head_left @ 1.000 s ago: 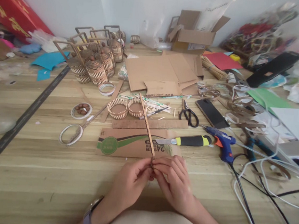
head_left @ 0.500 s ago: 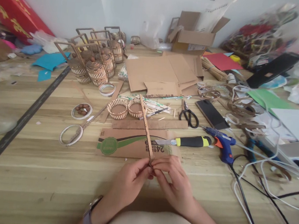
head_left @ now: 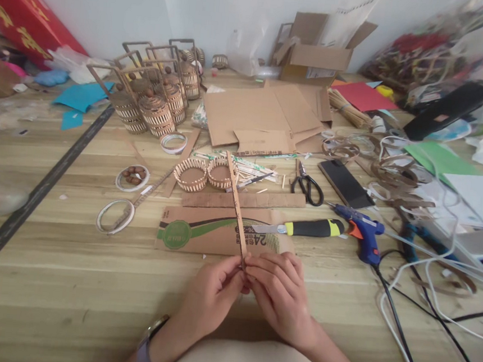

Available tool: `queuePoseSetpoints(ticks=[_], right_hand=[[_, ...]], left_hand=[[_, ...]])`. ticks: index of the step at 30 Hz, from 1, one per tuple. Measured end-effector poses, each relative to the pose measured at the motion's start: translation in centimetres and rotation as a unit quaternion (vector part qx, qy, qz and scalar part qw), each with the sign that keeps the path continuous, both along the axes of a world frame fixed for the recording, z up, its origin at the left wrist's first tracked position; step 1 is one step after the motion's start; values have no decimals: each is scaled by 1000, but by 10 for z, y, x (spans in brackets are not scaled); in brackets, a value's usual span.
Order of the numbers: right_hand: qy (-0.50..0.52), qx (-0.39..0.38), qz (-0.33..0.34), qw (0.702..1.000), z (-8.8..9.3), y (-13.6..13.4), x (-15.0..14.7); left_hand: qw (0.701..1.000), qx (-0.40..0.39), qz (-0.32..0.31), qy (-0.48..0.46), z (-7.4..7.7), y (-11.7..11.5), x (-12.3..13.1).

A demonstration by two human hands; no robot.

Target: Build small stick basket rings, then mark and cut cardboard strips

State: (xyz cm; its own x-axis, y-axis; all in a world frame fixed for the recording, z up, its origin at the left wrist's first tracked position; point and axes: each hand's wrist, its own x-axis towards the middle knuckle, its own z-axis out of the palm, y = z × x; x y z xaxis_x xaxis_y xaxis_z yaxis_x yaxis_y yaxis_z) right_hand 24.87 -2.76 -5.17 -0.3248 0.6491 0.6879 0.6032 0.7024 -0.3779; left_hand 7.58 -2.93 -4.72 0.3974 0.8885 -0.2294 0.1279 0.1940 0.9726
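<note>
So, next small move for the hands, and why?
I'd probably slide the right grip slightly up the brown strip: it and the left grip both pinch the near end, and the long far part juts out unheld.

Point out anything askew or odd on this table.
The knife lies with its blade bare just beyond the right hand, which seems careless. The cords on the right sprawl in a tangle, crossing one another.

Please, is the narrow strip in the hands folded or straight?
Straight where visible: the strip runs unbent from the left hand and right hand. Its near end is hidden between them; cannot tell there.
</note>
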Motion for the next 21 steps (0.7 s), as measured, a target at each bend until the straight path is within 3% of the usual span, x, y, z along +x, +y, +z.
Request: queuePoseSetpoints(ticks=[11,21], right_hand=[[45,-39,-1,998,0,1,-1],[10,-16,18,1000,-1,-1,-3]], left_hand=[[1000,0,-13,3,4,0,-1],[998,19,-20,58,4,2,0]])
